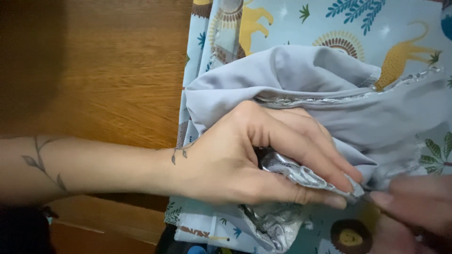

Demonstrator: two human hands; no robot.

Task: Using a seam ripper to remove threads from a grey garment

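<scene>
In the head view, the left hand point(245, 155) pinches its fingers point(325, 162) shut on a bunched fold of plain grey fabric point(329, 89) with a silvery underside, lying crumpled, seemingly far from smoothed, on the animal-print cloth point(405, 28) over the brown wooden surface point(117, 70), while the blurred right hand point(414, 211) touches the fold's tip, grip unclear.

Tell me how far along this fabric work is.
Done: nothing looks finished; the grey fabric lies bunched on the animal-print cloth, its frayed silvery edge exposed. In hand: the left hand pinches a silvery-backed fold, while the blurred right hand meets it at the fingertips. Left: most of the fabric is crumpled and unhandled.
</scene>
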